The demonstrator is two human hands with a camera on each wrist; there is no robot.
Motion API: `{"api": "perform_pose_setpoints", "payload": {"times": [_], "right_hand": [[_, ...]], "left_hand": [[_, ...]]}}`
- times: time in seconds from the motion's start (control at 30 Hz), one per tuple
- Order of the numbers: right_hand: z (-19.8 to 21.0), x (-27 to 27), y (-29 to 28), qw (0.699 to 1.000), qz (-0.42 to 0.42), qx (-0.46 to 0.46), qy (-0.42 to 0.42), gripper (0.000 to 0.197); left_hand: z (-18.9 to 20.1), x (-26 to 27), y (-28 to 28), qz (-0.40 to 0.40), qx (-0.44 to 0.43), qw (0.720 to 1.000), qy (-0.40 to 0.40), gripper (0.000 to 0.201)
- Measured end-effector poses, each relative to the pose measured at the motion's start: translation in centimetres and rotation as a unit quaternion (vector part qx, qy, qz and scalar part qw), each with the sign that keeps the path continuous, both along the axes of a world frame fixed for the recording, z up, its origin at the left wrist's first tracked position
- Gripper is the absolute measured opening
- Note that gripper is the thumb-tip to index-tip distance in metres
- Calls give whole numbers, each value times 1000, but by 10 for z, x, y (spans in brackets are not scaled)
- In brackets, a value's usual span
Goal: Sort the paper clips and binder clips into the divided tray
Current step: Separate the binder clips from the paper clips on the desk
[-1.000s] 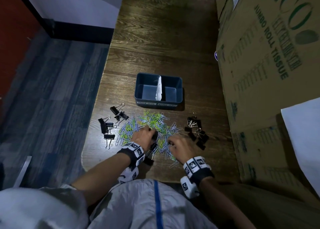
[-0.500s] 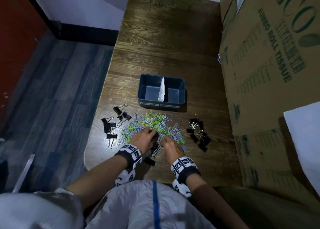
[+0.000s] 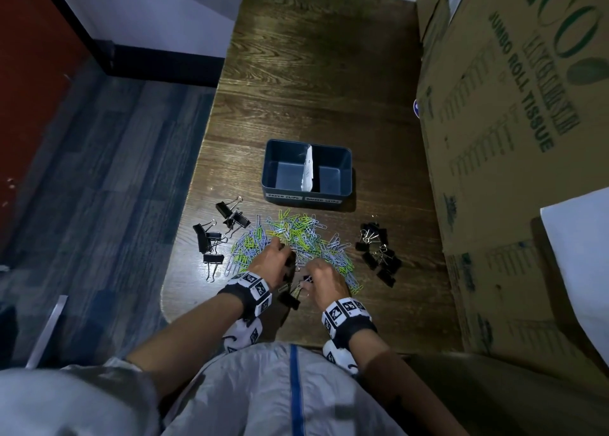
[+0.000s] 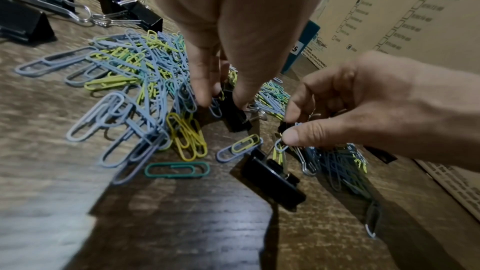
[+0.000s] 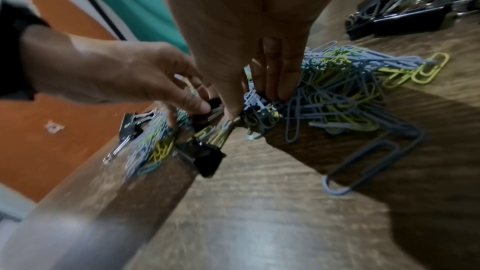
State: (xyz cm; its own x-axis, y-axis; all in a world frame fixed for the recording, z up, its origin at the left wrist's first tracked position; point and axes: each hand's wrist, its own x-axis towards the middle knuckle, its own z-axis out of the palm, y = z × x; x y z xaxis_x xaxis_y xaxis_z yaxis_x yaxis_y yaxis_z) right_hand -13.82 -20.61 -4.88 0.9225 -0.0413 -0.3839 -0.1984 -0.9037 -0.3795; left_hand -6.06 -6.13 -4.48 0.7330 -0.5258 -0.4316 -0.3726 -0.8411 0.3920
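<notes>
Black binder clip [image 4: 235, 113] pinched in the left hand [image 3: 272, 261], right hand [image 3: 324, 282] pinching another clip [image 4: 285, 126] tangled with paper clips [image 3: 296, 234], both low over the bench [image 3: 323, 89]. More binder clips [image 3: 379, 254] lie either side; tray [image 3: 280, 194] sits beyond, both compartments bare.

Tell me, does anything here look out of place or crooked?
Yes. The tray's white divider leans instead of standing straight. Some binder clips lie tangled within the paper clip pile, where both hands are picking. Both compartments hold no clips.
</notes>
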Motion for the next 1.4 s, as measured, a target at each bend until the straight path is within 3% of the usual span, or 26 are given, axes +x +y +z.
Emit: {"api": "perform_pose_setpoints", "payload": {"times": [0.23,0.33,0.43,0.53,0.73,0.9,1.07,1.2,1.4], "right_hand": [[3,1,5,998,-42,-41,1,37],[4,3,9,998,-50,-45,5,27],[7,5,7,998,-50,-32,11,23],[4,5,3,998,-70,0,9,23],[3,5,-5,989,-122,85,-19,45],[6,6,-7,995,-91,50,-10,42],[12,6,-7,997,-69,29,-9,39],[19,6,-14,989,-121,79,-15,30],[33,14,-32,959,-227,168,-35,23]], "left_hand": [[-1,-6,-4,-29,52,998,-21,46],[-3,-7,-3,-18,71,997,-38,52],[-4,-6,-7,-9,78,996,-50,43],[-3,-3,-11,17,60,998,-33,37],[-5,7,-6,81,-48,995,20,47],[0,2,-6,43,-102,994,11,51],[6,2,-5,10,-117,992,-48,42],[10,10,3,57,-174,983,-21,21],[16,25,17,220,-209,946,115,21]]}}
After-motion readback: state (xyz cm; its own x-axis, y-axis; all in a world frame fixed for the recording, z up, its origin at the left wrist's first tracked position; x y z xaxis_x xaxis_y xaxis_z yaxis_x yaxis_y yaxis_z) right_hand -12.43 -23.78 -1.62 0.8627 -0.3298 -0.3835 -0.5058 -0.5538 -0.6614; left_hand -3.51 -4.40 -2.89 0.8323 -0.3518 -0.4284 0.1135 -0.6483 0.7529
